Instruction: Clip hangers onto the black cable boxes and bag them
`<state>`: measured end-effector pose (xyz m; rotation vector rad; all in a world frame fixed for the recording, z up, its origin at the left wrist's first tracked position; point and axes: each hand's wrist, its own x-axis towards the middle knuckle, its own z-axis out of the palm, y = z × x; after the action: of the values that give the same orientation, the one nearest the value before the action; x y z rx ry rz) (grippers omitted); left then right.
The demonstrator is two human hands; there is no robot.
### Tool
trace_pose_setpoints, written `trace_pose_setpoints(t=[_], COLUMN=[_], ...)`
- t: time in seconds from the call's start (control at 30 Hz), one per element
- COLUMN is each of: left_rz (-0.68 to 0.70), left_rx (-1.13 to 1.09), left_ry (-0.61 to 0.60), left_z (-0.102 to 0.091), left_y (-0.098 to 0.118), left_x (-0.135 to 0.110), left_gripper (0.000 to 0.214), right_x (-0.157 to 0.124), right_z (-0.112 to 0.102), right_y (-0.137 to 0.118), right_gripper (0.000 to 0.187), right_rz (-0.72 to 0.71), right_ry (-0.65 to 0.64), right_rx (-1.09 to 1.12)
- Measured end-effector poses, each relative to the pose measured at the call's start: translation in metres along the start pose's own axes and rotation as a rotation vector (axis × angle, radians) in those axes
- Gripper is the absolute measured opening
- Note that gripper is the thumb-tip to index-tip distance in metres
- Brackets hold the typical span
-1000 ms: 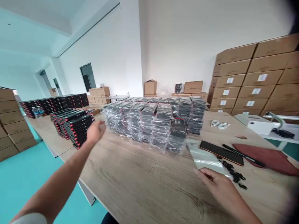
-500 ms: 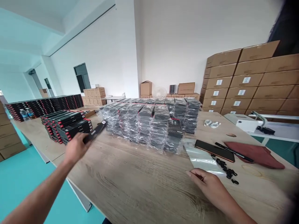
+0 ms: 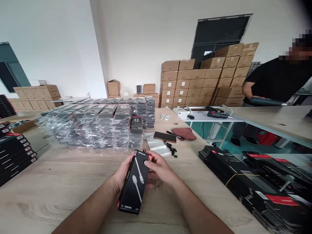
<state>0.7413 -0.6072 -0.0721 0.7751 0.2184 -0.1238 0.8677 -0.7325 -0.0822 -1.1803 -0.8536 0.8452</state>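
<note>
A slim black cable box (image 3: 133, 190) with red corners and a picture of white cable plugs is tilted toward me above the table. My left hand (image 3: 122, 170) grips its left edge, with most of its fingers hidden behind. My right hand (image 3: 157, 165) holds the upper right, its thumb lying on the front face. A small black piece (image 3: 144, 150) shows at the box's top edge by my right fingers; I cannot make out more. Beyond the hands, several stacks of plastic-wrapped boxes (image 3: 97, 126) stand on the wooden table (image 3: 80, 178).
Black boxes (image 3: 17, 157) are stacked at left. To the right lie a phone (image 3: 165, 136), a pen (image 3: 175, 135), a red cloth (image 3: 184, 133), small black parts (image 3: 172, 149) and clear bags (image 3: 156, 144). Flat cartons (image 3: 234, 172) fill the right edge. A person (image 3: 275, 78) stands behind another table.
The view has swung right. My left hand has brought the black box from the left stack to the middle, and my right hand has come over and taken hold of it too.
</note>
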Motion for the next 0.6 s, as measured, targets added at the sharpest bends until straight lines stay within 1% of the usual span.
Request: trace_pose_setpoints(t=[0.07,0.1,0.17,0.2,0.27,0.3,0.33,0.37,0.4,0.47,0.53,0.6], left_rz=[-0.019,-0.021,-0.001,0.022,0.057,0.063,0.058,0.047,0.048,0.097,0.161,0.180], left_rx=[-0.068,-0.073,-0.047,-0.023,0.050,0.091,0.126,0.151,0.158,0.130,0.102,0.130], left_ry=[-0.038,-0.060,-0.086,-0.074,0.027,0.099,0.169,0.224,0.261,0.285,0.273,0.250], left_z=[-0.006,-0.010,-0.019,-0.023,-0.030,-0.031,-0.032,-0.033,-0.032,-0.029,-0.027,-0.026], left_y=[-0.005,-0.006,-0.008,-0.008,-0.007,-0.006,-0.005,-0.004,-0.002,0.000,0.002,0.002], left_x=[0.015,0.019,0.022,0.021,0.020,0.020,0.020,0.021,0.021,0.022,0.020,0.019], left_gripper=[0.064,0.064,0.062,0.060,0.057,0.057,0.059,0.062,0.061,0.052,0.048,0.050], right_x=[0.000,0.001,0.006,0.009,0.017,0.021,0.027,0.033,0.040,0.054,0.069,0.080], right_z=[-0.006,-0.011,-0.027,-0.037,-0.059,-0.069,-0.077,-0.084,-0.089,-0.095,-0.098,-0.101], right_y=[0.000,0.001,0.002,0.003,0.005,0.007,0.008,0.010,0.011,0.013,0.013,0.010], right_gripper=[0.051,0.048,0.037,0.032,0.029,0.029,0.028,0.027,0.024,0.016,0.011,0.014], right_rz=[0.018,-0.016,-0.123,-0.177,-0.247,-0.260,-0.242,-0.190,-0.118,0.045,0.147,0.188], right_ry=[0.013,0.053,0.183,0.269,0.439,0.514,0.562,0.579,0.566,0.489,0.418,0.365], right_rx=[-0.074,-0.154,-0.369,-0.478,-0.659,-0.741,-0.842,-0.957,-1.067,-1.234,-1.297,-1.312])
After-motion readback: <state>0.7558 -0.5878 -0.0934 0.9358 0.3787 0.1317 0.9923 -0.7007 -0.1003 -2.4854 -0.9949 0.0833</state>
